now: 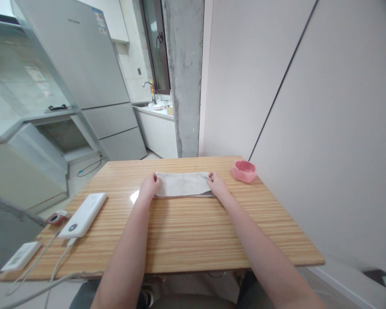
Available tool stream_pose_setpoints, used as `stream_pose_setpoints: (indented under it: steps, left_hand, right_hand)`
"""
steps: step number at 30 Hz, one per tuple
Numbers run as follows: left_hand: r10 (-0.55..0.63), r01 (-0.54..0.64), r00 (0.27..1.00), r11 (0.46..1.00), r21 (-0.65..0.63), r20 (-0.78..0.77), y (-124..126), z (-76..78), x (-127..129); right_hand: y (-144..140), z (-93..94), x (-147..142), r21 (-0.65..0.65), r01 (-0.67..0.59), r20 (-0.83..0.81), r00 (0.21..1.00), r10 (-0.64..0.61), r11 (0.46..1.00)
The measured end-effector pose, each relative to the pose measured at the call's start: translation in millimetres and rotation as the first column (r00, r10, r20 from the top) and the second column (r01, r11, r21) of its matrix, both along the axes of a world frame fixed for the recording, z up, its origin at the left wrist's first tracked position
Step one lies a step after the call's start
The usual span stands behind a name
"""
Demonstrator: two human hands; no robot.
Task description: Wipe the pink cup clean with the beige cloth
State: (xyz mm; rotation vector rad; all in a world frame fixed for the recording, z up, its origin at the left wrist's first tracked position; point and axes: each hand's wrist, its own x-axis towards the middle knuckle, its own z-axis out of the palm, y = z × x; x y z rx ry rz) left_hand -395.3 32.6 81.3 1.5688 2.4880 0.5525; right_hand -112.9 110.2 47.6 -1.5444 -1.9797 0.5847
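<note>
A pale grey cloth (183,184), folded into a long strip, lies across the far middle of the wooden table (193,236). My left hand (150,185) pinches its left end between thumb and fingers. At the right end, my right hand (216,183) grips the cloth the same way. The lower right corner of the upper layer is lifted a little, and a darker layer shows beneath it. Both forearms reach in from the near edge of the table.
A pink ashtray (243,171) stands near the right edge. On the left lie a white power bank (83,215) with cables, a small red-and-white object (58,217) and a white box (21,256). A wall (292,128) runs along the right side.
</note>
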Motion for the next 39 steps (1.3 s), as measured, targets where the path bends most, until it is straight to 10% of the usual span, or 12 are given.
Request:
stream_pose_setpoints:
  steps: [18, 22, 25, 29, 39]
  left_hand:
    - [0.058, -0.064, 0.997, 0.992, -0.112, -0.048, 2.8, -14.3, -14.6]
    - [0.066, -0.063, 0.988, 0.998, 0.020, -0.138, 0.8, -7.2, -3.5]
    - [-0.167, 0.195, 0.970, 0.968, 0.160, -0.175, 3.8, -5.8, 18.1]
    - [-0.518, 0.522, 0.849, 0.853, 0.006, -0.103, 9.3, -17.9, 40.8]
    - [0.041, -0.068, 0.970, 0.992, -0.104, -0.239, -1.4, -7.6, 8.4]
  right_hand:
    - [-5.8, 3.4, 7.1, -0.087, -0.067, 0.206, 0.975, 0.083, 0.994]
    - [-11.3, 9.9, 5.3, 0.038, -0.046, 0.232, 0.972, 0.035, 0.998]
    - [-17.2, 11.3, -5.8, 0.233, -0.128, 0.177, 0.980, 0.087, 0.964]
    - [-22.9, -1.1, -20.2, 0.185, -0.329, 0.278, 0.921, 0.271, 0.926]
    - [-21.9, -7.5, -18.3, -0.033, -0.134, 0.447, 0.884, 0.135, 0.990]
